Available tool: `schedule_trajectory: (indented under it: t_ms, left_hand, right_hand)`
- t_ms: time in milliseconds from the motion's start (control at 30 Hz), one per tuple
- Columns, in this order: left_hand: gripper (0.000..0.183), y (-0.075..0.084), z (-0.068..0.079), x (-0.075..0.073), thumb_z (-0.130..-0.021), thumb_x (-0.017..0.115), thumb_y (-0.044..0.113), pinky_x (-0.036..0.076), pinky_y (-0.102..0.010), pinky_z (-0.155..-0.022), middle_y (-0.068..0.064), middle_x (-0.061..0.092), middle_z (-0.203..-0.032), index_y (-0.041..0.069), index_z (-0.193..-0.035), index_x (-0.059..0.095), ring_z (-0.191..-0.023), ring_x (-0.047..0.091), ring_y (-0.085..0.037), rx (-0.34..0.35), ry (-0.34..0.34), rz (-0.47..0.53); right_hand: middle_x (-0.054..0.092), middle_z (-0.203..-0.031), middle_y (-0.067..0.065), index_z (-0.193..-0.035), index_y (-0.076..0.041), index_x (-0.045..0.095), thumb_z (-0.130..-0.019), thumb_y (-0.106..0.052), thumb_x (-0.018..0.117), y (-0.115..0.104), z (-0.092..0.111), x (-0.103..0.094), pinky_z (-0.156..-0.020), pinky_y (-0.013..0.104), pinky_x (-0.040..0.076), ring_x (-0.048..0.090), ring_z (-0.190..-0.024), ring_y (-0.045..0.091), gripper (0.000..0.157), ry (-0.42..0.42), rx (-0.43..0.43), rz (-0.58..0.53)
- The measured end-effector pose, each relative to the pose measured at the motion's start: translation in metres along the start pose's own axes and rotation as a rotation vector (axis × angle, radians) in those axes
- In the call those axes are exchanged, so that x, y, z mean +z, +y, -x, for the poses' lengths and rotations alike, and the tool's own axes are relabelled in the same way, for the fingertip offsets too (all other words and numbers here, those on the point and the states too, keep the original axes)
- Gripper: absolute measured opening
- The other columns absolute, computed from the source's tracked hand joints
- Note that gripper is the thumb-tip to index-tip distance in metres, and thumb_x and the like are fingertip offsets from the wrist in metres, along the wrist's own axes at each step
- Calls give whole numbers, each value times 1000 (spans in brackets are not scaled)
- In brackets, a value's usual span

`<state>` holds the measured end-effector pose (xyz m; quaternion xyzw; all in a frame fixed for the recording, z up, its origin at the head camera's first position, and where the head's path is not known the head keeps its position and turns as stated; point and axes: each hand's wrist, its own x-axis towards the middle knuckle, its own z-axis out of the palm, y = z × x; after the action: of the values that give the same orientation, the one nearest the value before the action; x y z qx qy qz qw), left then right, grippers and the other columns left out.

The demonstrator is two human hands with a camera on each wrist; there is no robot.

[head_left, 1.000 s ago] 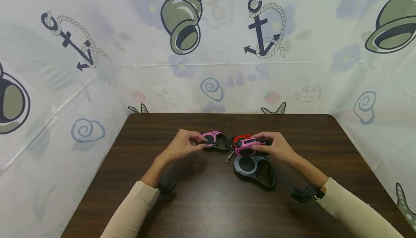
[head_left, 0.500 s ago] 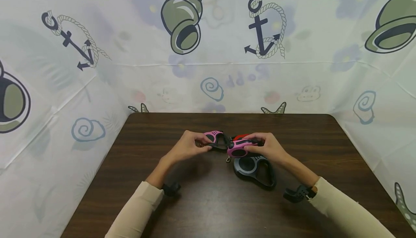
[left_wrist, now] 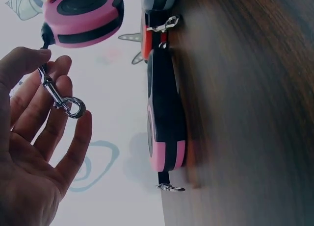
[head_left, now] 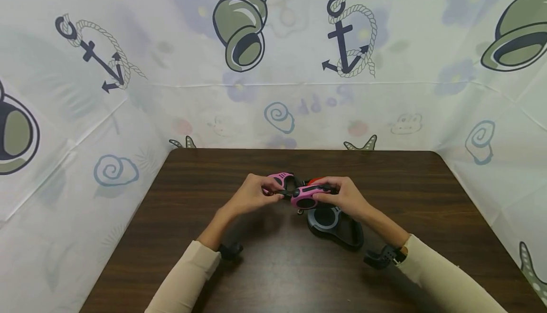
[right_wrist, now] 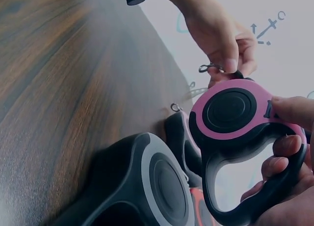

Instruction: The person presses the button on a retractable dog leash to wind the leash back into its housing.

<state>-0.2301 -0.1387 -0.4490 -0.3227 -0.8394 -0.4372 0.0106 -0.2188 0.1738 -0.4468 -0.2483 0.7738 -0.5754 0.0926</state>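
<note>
My right hand (head_left: 348, 198) grips a pink and black retractable dog leash (head_left: 305, 199) by its looped handle, above the table. In the right wrist view its thumb lies by the button and the fingers curl round the handle (right_wrist: 233, 213). My left hand (head_left: 253, 194) pinches the black strap close to the casing, between thumb and fingers. The silver snap hook (left_wrist: 60, 96) hangs in front of its other fingers in the left wrist view. Behind the hands, a second pink leash (head_left: 282, 177) rests on the table, partly covered.
A grey and black leash (head_left: 323, 218) lies on the dark wooden table (head_left: 273, 265), nearer than the held leash. A red leash (head_left: 315, 180) is mostly hidden behind my right hand. A printed white cloth (head_left: 299, 42) hangs round the table's back and sides.
My right hand has moved left with the pink leash, and my left hand slightly right. The gap between the left fingertips and the casing has narrowed. The grey leash stays put.
</note>
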Motion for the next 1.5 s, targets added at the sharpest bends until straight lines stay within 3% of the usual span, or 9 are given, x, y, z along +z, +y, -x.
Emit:
schedule_trajectory:
  t_ms: [267,600,900,1167,1400,1500]
  left_hand:
    - [12,1,-3,5,-88,85,7,62,-41,-72,1,78,-86,9,-100,82,-75,67,-10,5,3,10]
    - [11,0,-1,9,-88,84,6,62,-44,-73,1,76,-85,8,-99,81,-75,67,-10,11,22,17]
    - [13,-5,2,7,-90,84,7,61,-37,-73,0,78,-88,8,-102,81,-76,69,-22,14,15,30]
    - [17,-13,6,8,-91,85,12,61,-28,-74,0,79,-93,9,-108,82,-77,70,-13,16,19,68]
    - [20,-14,8,3,-88,88,14,61,-28,-76,0,76,-95,12,-107,84,-78,67,-15,19,49,84]
    - [21,-15,12,-3,-88,88,14,60,-27,-77,0,76,-96,12,-108,83,-80,67,-16,-3,41,101]
  right_hand:
    - [73,-119,17,-125,-3,74,-98,-12,77,1,-2,6,-82,28,59,68,-96,25,29,6,-4,-17]
    - [72,-124,15,-124,-5,76,-97,-16,80,1,-3,12,-82,28,57,64,-105,28,29,30,17,8]
    - [71,-126,15,-125,-5,75,-97,-18,80,-2,-4,14,-90,33,56,60,-112,31,31,35,52,4]
    - [73,-121,12,-124,-7,76,-96,-20,81,0,-6,17,-87,35,54,61,-107,29,31,37,50,24]
    - [73,-120,15,-124,-4,76,-96,-17,80,-2,-9,23,-83,28,57,64,-102,27,30,49,42,-33]
    - [74,-118,15,-125,-4,75,-97,-18,80,-5,-10,28,-84,31,60,67,-100,30,32,37,55,-50]
